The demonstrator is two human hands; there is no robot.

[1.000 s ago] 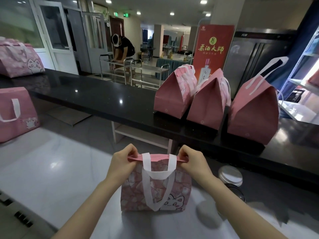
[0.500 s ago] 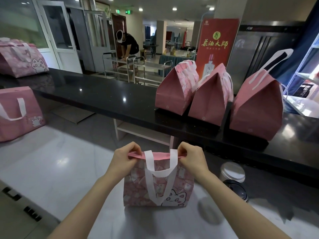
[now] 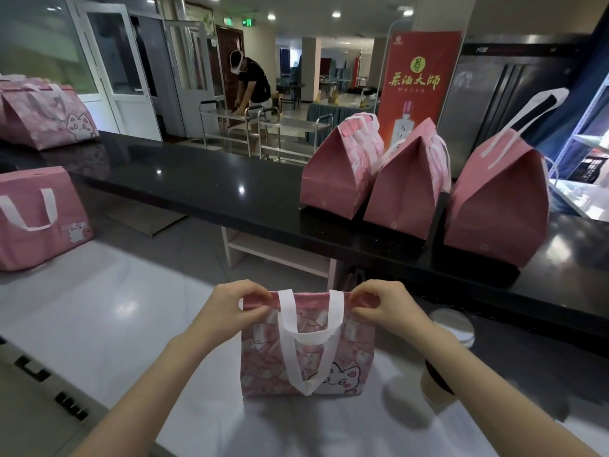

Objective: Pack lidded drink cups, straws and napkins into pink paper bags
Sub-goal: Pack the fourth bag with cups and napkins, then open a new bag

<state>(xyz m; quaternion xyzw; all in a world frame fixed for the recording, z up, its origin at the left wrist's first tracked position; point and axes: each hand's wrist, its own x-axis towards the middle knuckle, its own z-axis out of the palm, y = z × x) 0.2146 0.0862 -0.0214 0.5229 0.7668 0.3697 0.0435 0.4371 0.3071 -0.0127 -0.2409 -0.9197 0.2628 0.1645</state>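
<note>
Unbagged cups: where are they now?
Head view, lower right: a white-lidded cup and a black-lidded cup, just right of the pink bag, partly behind the right forearm.

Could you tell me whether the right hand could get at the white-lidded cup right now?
Probably, once freed: the right hand pinches the top edge of the pink bag, while the white-lidded cup stands close beside its forearm with nothing between.

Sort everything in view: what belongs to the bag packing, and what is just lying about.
Job: left hand and right hand pinching the cat-print bag by its top edge; lidded cups beside it; three closed pink bags on the black counter.
Lying about: red banner; steel trolleys.
</note>
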